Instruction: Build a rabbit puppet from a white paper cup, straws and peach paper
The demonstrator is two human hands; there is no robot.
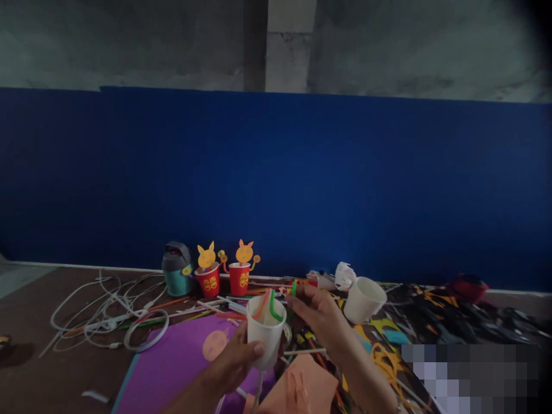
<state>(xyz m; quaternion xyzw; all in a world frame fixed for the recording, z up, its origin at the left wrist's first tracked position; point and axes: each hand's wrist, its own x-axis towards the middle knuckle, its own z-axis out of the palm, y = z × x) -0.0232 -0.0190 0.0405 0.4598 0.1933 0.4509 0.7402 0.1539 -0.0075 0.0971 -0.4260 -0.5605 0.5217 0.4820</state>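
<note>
My left hand [235, 356] is wrapped round a white paper cup [264, 339], held upright above the table. Inside the cup, an orange strip [261, 307] and a bent green strip [273, 307] rise to the rim. A pale thin stick [259, 388] shows below the cup's base. Close to the cup's right side, my right hand [317, 313] pinches a short green piece [294, 288], perhaps a straw or craft stem. Beneath my hands lie a purple sheet [172, 359] with an orange cat-face cutout [214, 345] and a peach paper sheet [297, 385].
Two red cups [239, 280] with orange cat figures stand at the back, beside a teal and grey container [177, 273]. White cables [103, 310] coil at left. Another white cup [365, 300] stands at right, near scissors and paper scraps [388, 362]. A blue panel [276, 184] rises behind.
</note>
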